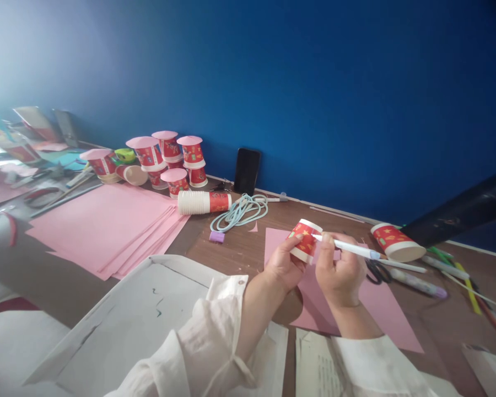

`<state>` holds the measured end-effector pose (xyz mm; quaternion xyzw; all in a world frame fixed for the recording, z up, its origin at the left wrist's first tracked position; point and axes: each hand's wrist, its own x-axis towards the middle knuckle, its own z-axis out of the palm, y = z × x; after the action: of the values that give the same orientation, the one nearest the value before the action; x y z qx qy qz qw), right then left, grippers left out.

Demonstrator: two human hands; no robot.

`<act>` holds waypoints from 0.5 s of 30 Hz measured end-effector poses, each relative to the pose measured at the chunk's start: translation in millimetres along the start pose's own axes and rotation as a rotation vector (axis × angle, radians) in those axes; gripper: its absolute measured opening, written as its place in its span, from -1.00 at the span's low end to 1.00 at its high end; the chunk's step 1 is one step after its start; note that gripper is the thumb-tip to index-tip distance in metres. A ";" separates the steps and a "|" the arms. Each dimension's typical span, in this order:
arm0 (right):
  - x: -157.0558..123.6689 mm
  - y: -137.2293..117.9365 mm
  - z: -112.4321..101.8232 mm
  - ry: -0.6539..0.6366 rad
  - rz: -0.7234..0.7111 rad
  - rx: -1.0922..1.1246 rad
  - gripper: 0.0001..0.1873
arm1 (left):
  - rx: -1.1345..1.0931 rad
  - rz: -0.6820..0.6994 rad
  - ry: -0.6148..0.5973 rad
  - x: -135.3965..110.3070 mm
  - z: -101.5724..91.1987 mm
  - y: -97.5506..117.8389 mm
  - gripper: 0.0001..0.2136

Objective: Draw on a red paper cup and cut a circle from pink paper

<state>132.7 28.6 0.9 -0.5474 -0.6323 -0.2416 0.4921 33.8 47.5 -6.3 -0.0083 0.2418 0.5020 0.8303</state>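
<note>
My left hand (281,266) grips a small red-and-white paper cup (306,240), held on its side above a pink paper sheet (380,314). My right hand (339,270) is closed around a white pen (351,248). The pen's tip touches the cup's side near its rim. Both wrists wear white sleeves.
A stack of pink sheets (107,226) lies to the left, behind it several red cups with pink lids (165,154) and a lying cup stack (202,202). A light-blue cable (240,212), a black phone (247,171), scissors (376,271), another cup (397,242) and pens (450,273) lie around.
</note>
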 end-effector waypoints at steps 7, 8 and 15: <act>-0.6 -0.3 -0.1 -0.010 0.019 0.004 -0.92 | 0.014 -0.004 -0.022 0.4 -0.5 -0.1 -0.87; -0.5 -0.6 -0.2 -0.011 0.018 0.007 -0.91 | 0.013 -0.003 -0.024 0.3 -0.5 -0.1 -0.86; 0.4 -1.9 -0.6 -0.003 0.011 0.012 -0.92 | 0.009 0.019 -0.008 -0.3 0.4 -0.3 -0.88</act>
<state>131.1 27.8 2.0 -0.5481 -0.6317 -0.2341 0.4957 34.1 47.2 -5.8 -0.0002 0.2407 0.5089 0.8265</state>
